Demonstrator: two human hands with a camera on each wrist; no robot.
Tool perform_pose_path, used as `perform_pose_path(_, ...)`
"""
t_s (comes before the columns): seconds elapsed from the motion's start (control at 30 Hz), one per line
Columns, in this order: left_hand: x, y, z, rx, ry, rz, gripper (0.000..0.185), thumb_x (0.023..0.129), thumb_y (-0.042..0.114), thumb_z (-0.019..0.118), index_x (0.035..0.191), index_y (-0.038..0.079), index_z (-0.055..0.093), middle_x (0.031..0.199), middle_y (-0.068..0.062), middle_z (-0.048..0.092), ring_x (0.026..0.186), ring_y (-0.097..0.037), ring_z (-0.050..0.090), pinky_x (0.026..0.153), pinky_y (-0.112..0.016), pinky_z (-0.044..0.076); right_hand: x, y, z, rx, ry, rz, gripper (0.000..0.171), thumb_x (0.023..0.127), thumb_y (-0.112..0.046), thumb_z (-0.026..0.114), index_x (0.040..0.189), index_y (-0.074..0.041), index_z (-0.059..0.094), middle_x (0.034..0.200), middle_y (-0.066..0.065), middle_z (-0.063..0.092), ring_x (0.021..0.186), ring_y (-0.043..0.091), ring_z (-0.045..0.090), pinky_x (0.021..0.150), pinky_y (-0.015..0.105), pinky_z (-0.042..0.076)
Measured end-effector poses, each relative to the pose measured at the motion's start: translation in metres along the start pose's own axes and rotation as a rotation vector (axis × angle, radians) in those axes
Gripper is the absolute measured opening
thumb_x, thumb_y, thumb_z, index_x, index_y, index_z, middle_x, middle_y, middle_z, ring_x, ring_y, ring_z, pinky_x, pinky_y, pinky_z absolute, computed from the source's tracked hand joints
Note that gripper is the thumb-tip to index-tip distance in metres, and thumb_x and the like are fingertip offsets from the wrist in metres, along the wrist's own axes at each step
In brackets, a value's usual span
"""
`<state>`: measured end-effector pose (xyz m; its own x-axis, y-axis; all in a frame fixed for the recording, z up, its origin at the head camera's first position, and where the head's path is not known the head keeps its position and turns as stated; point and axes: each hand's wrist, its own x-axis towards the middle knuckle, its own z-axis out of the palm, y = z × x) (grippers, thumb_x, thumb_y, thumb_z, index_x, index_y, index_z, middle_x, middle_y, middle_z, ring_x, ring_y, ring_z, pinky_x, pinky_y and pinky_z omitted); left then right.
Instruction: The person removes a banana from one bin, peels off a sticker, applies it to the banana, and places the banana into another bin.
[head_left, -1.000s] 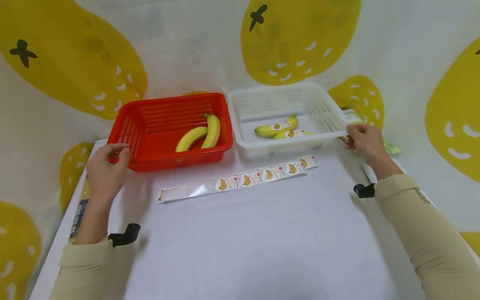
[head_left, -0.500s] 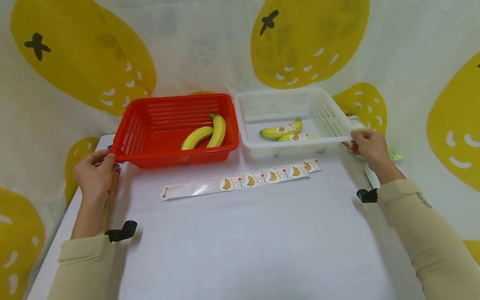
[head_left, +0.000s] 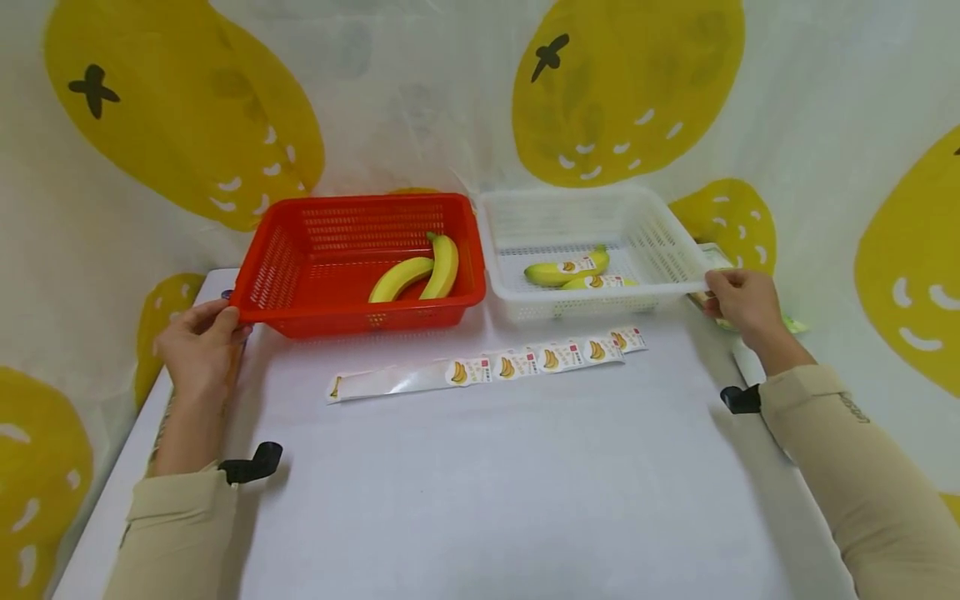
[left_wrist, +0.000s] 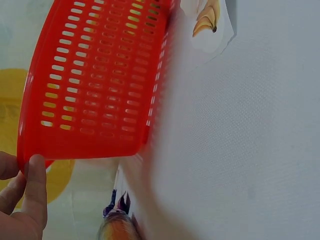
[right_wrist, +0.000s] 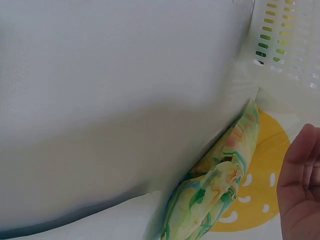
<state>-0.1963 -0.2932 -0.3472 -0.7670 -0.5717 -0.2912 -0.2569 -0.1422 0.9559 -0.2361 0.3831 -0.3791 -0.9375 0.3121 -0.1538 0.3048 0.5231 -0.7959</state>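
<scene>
- Two baskets sit side by side at the far end of the white table point(head_left: 480, 483), and each hand has hold of one.
- The left hand point(head_left: 198, 342) pinches the near left corner of the red basket point(head_left: 300, 308) with thumb and fingers on its rim (the left wrist view shows the fingertips right at that corner).
- The right hand point(head_left: 738, 300) curls its fingers round the near right corner of the white basket point(head_left: 678, 250).
- Two plain bananas point(head_left: 416, 273) lie in the red basket. Two bananas with stickers point(head_left: 570, 268) lie in the white one.
- A sticker strip point(head_left: 487, 371) lies flat on the table, just in front of both baskets.
- I think the step in hand is getting a good grip on both baskets, maybe to shift them.
- Any next move needs both hands to go slowly and together, keeping the baskets level so the fruit does not roll. The strip is close, so a basket sliding forward could catch it.
</scene>
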Motion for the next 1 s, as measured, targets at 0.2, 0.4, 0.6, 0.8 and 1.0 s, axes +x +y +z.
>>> perform_pose_path(0.2,0.002,-0.001,0.003,-0.076,-0.029,-0.007,0.038,0.092,0.027,0.073,0.129,0.018,0.069,0.112,0.006,0.062,0.087,-0.011,0.069,0.074,-0.015,0.057,-0.002,0.002,-0.002,-0.045,0.018,0.022,0.064,0.106,-0.045,0.043,0.147,0.005,0.047,0.102,0.005,0.061,0.07,0.003,0.061,0.067,0.017,0.057)
perform_pose_path(0.4,0.005,-0.002,0.001,-0.07,-0.029,-0.027,0.04,0.091,0.029,0.074,0.13,0.02,0.068,0.111,0.006,0.066,0.085,-0.009,0.071,0.075,-0.015,0.057,0.0,0.003,-0.002,-0.064,0.018,0.012,0.064,0.106,-0.045,0.044,0.146,0.005,0.047,0.105,0.008,0.061,0.07,0.005,0.062,0.067,0.018,0.056)
perform_pose_path(0.6,0.006,-0.005,-0.007,-0.05,-0.012,-0.013,0.043,0.091,0.03,0.073,0.133,0.02,0.066,0.112,0.008,0.065,0.088,-0.009,0.072,0.076,-0.015,0.056,-0.001,-0.004,0.0,-0.201,0.042,-0.033,0.07,0.106,-0.05,0.037,0.148,0.006,0.043,0.131,0.029,0.055,0.1,0.031,0.063,0.069,0.021,0.05)
perform_pose_path(0.8,0.006,-0.007,-0.009,-0.034,-0.046,0.043,0.036,0.096,0.027,0.07,0.131,0.018,0.063,0.111,0.007,0.062,0.084,-0.009,0.07,0.073,-0.015,0.056,-0.001,-0.037,0.0,-0.268,0.097,-0.149,0.072,0.105,-0.05,0.034,0.156,0.001,0.032,0.15,0.035,0.044,0.133,0.051,0.044,0.095,0.049,0.046)
perform_pose_path(1.0,0.005,-0.007,-0.004,-0.004,-0.075,0.081,0.032,0.098,0.027,0.067,0.128,0.017,0.061,0.113,0.005,0.063,0.084,-0.009,0.069,0.073,-0.014,0.056,-0.01,-0.122,0.025,-0.284,-0.004,-0.309,0.07,0.104,-0.052,0.041,0.159,-0.009,0.032,0.154,0.026,0.046,0.134,0.044,0.048,0.099,0.054,0.046)
